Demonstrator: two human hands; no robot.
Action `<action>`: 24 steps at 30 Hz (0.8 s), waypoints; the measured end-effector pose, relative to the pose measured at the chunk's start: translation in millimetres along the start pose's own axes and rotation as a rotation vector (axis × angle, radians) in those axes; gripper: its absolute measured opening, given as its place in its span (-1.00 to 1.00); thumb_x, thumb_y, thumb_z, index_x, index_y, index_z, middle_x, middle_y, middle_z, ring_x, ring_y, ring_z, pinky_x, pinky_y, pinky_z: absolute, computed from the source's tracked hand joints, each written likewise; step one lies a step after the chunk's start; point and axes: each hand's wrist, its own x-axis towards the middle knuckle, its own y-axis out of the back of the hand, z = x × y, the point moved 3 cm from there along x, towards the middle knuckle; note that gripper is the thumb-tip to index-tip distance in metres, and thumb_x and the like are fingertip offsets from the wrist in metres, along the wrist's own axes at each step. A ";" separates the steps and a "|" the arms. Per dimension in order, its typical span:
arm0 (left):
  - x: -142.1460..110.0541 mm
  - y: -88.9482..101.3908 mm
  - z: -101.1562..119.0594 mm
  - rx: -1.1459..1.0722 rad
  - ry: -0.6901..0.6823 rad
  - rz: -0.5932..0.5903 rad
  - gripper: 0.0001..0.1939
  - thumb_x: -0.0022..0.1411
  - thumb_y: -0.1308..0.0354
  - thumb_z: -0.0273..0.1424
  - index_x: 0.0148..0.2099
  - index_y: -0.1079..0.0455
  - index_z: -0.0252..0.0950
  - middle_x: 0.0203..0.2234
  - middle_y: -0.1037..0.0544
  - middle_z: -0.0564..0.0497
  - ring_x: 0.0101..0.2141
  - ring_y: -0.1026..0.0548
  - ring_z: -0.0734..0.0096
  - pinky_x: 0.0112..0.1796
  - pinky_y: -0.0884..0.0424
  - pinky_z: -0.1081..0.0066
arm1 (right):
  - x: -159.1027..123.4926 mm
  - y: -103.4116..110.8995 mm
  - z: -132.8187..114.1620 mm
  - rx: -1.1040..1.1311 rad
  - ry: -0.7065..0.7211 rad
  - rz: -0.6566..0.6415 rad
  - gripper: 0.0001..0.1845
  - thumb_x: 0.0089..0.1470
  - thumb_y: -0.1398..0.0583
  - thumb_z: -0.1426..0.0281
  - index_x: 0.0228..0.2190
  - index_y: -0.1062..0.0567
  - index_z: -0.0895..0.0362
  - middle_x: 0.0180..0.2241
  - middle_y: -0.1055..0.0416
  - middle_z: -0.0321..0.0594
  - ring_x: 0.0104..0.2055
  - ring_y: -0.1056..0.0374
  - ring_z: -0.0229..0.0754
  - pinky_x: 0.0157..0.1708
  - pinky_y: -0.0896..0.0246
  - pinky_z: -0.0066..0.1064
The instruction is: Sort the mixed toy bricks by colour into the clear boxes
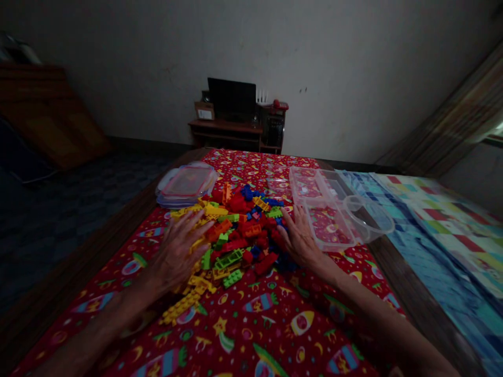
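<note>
A heap of toy building bricks (236,230) in red, yellow, green, blue and orange lies on a red patterned cloth. My left hand (178,251) rests at the heap's left side over yellow bricks, its fingers spread. On the other side, my right hand (301,235) has its fingers stretched out against the blue and red bricks. Neither hand appears to grip a brick. A strip of yellow bricks (183,308) trails toward me below my left hand. Just beyond my right hand stands a clear divided plastic container (334,243).
Stacked clear lids (188,183) lie at the back left of the cloth (251,335). A bed with a checked cover (444,230) adjoins the table's right edge. Against the far wall stands a desk (223,124) with a monitor (231,99). A wooden cabinet (47,115) is far left.
</note>
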 end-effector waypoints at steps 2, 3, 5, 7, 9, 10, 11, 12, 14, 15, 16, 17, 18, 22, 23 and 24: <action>-17.1 -5.7 -10.9 -0.029 0.132 0.044 -0.47 0.35 0.16 -0.25 0.33 0.10 -0.01 0.31 0.01 -0.03 0.28 0.08 0.02 0.19 0.08 -0.16 | -11.0 -8.5 7.3 -0.015 -0.056 -0.011 -0.43 0.24 0.06 0.18 0.23 -0.09 0.06 0.28 0.07 0.02 0.34 0.28 0.13 0.19 0.16 0.17; -24.8 -10.6 -14.6 -0.051 0.201 0.052 -0.46 0.36 0.19 -0.26 0.35 0.16 -0.03 0.32 0.04 -0.05 0.29 0.11 0.01 0.19 0.08 -0.17 | -13.5 -13.3 9.0 -0.021 -0.077 -0.028 -0.43 0.23 0.06 0.16 0.22 -0.12 0.05 0.26 0.03 0.04 0.33 0.23 0.15 0.17 0.14 0.18; -35.1 -22.4 -18.4 -0.129 0.337 0.042 -0.44 0.37 0.24 -0.27 0.36 0.24 -0.09 0.32 0.04 -0.10 0.29 0.10 0.05 0.19 0.07 -0.16 | -11.8 -21.4 7.3 -0.032 -0.117 -0.068 -0.44 0.23 0.06 0.13 0.19 -0.18 0.05 0.21 -0.07 0.07 0.29 0.10 0.17 0.13 0.06 0.18; -36.1 -32.3 -17.3 -0.220 0.434 0.034 -0.43 0.37 0.27 -0.25 0.37 0.26 -0.16 0.31 0.02 -0.14 0.29 0.08 0.08 0.21 0.05 -0.11 | -4.5 -26.2 -0.3 -0.038 -0.143 -0.111 -0.44 0.23 0.08 0.12 0.18 -0.22 0.07 0.16 -0.15 0.11 0.23 -0.02 0.17 0.08 -0.01 0.17; -28.0 -36.5 -11.9 -0.277 0.468 0.065 -0.42 0.37 0.26 -0.23 0.37 0.23 -0.21 0.30 -0.01 -0.16 0.29 0.10 0.09 0.21 0.06 -0.10 | 3.4 -28.0 -11.2 -0.032 -0.143 -0.163 -0.42 0.23 0.09 0.12 0.18 -0.22 0.11 0.14 -0.17 0.14 0.20 -0.07 0.18 0.05 -0.06 0.16; -21.6 -36.3 -7.8 -0.293 0.464 0.089 -0.42 0.37 0.25 -0.22 0.36 0.21 -0.21 0.29 -0.03 -0.17 0.30 0.11 0.09 0.22 0.07 -0.11 | 6.4 -27.8 -16.8 -0.025 -0.138 -0.187 -0.42 0.23 0.09 0.12 0.18 -0.22 0.13 0.15 -0.16 0.15 0.20 -0.07 0.19 0.05 -0.07 0.15; -14.4 -35.0 -3.0 -0.306 0.449 0.110 -0.42 0.36 0.24 -0.22 0.36 0.19 -0.22 0.29 -0.04 -0.17 0.29 0.10 0.09 0.22 0.06 -0.10 | 8.6 -26.9 -22.2 -0.013 -0.129 -0.207 -0.41 0.23 0.09 0.11 0.18 -0.22 0.14 0.16 -0.15 0.16 0.20 -0.07 0.20 0.05 -0.07 0.14; -6.7 -32.8 2.6 -0.319 0.426 0.126 -0.42 0.36 0.23 -0.22 0.36 0.18 -0.22 0.28 -0.05 -0.17 0.29 0.07 0.10 0.22 0.04 -0.09 | 10.3 -25.3 -27.2 0.002 -0.113 -0.223 -0.41 0.23 0.09 0.11 0.18 -0.22 0.15 0.17 -0.14 0.15 0.21 -0.07 0.19 0.06 -0.08 0.12; 8.7 -27.2 15.4 -0.343 0.352 0.118 -0.43 0.36 0.22 -0.23 0.35 0.18 -0.23 0.28 -0.05 -0.17 0.27 0.00 0.14 0.22 0.00 -0.02 | 13.7 -19.5 -36.1 0.041 -0.060 -0.233 -0.41 0.23 0.09 0.11 0.17 -0.23 0.14 0.16 -0.17 0.10 0.19 -0.10 0.13 0.07 -0.11 0.03; 15.9 -23.9 21.8 -0.348 0.306 0.102 -0.43 0.37 0.23 -0.23 0.35 0.17 -0.24 0.29 -0.04 -0.16 0.27 -0.02 0.17 0.22 -0.01 0.01 | 16.3 -15.3 -39.7 0.060 -0.026 -0.222 -0.42 0.24 0.09 0.12 0.17 -0.24 0.12 0.14 -0.21 0.07 0.18 -0.14 0.09 0.07 -0.13 -0.04; 22.7 -20.0 27.2 -0.346 0.263 0.085 -0.45 0.37 0.24 -0.24 0.35 0.16 -0.24 0.29 -0.04 -0.15 0.27 -0.01 0.19 0.23 0.00 0.05 | 20.0 -10.5 -42.5 0.072 0.008 -0.199 -0.43 0.24 0.09 0.12 0.17 -0.25 0.11 0.12 -0.25 0.03 0.15 -0.19 0.05 0.06 -0.16 -0.10; 28.7 -15.8 30.9 -0.339 0.225 0.076 -0.46 0.37 0.24 -0.25 0.34 0.14 -0.24 0.29 -0.03 -0.14 0.27 0.00 0.21 0.23 0.00 0.07 | 25.0 -5.3 -44.0 0.075 0.037 -0.167 -0.44 0.24 0.09 0.12 0.16 -0.26 0.10 0.09 -0.30 0.01 0.10 -0.24 0.01 0.04 -0.18 -0.16; 33.8 -11.2 31.9 -0.327 0.194 0.077 -0.47 0.37 0.25 -0.25 0.34 0.12 -0.24 0.29 -0.03 -0.12 0.28 0.01 0.23 0.24 0.01 0.09 | 31.7 -0.3 -44.1 0.069 0.056 -0.127 -0.45 0.25 0.09 0.12 0.15 -0.27 0.10 0.05 -0.34 0.00 0.05 -0.30 -0.01 0.00 -0.20 -0.19; 40.4 3.5 -0.9 -0.242 0.206 0.204 -0.49 0.37 0.31 -0.21 0.28 -0.03 -0.27 0.26 -0.12 -0.11 0.26 -0.04 0.25 0.24 0.01 0.14 | 73.3 7.5 -29.9 -0.007 0.056 0.002 -0.49 0.26 0.07 0.18 0.10 -0.33 0.18 -0.09 -0.46 0.02 -0.10 -0.40 -0.05 -0.09 -0.22 -0.25; 37.7 3.8 -17.9 -0.213 0.255 0.245 -0.47 0.36 0.33 -0.19 0.26 -0.06 -0.28 0.24 -0.15 -0.12 0.25 -0.06 0.24 0.24 0.01 0.14 | 86.3 4.8 -24.2 -0.023 0.049 0.014 -0.50 0.26 0.06 0.19 0.08 -0.34 0.20 -0.10 -0.47 0.03 -0.09 -0.39 -0.05 -0.09 -0.21 -0.26; 33.2 2.4 -37.0 -0.190 0.334 0.289 -0.45 0.35 0.33 -0.16 0.25 -0.08 -0.30 0.22 -0.18 -0.14 0.24 -0.09 0.22 0.24 0.02 0.13 | 99.6 0.0 -18.6 -0.035 0.046 0.015 -0.51 0.26 0.05 0.19 0.07 -0.35 0.21 -0.10 -0.47 0.03 -0.08 -0.39 -0.06 -0.08 -0.20 -0.27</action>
